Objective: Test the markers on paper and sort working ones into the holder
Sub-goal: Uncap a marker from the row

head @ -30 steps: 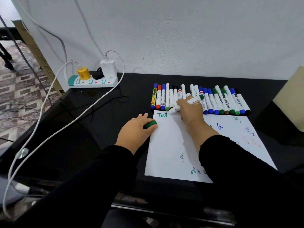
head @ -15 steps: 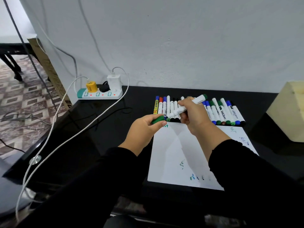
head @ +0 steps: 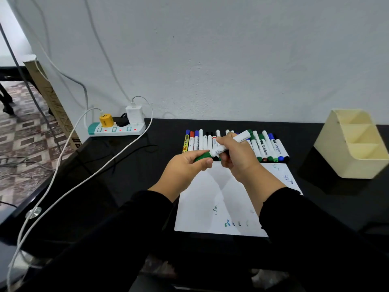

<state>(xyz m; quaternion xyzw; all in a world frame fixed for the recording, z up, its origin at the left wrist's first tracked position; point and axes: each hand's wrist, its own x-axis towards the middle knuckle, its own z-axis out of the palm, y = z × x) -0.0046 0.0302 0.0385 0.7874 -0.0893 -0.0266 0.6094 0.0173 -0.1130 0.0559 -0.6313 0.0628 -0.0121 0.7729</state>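
Green is the colour in play: in the head view, the left hand (head: 185, 169) pinches a green cap (head: 202, 156) between thumb and fingers, and the cap sits on, or right at, the tip of a white-barrelled marker (head: 230, 143). The right hand (head: 235, 157) has its fingers curled round that marker's barrel, holding it tilted above the top edge of the paper (head: 212, 199).

As for progress, the sheet carries several small scribbles in green and blue near its bottom edge and more at its upper right corner, so a number of markers look to have been tried. Yet the cream holder (head: 353, 148), standing well apart at the right of the tabletop (head: 126, 175), shows no markers in the compartments visible from here, while a full row of markers (head: 233, 145) lies side by side just beyond the paper. Most of the sorting seems to be ahead. I judge this marker is being capped and should go to the holder if it wrote.

Around this, the tabletop is glossy black and set against a pale plastered wall. A power strip (head: 116, 129) with a white charger (head: 134, 113) and a yellow plug (head: 106, 120) sits at the back left, and a white cable (head: 84, 178) trails over the edge. Patterned floor tiles show at far left.
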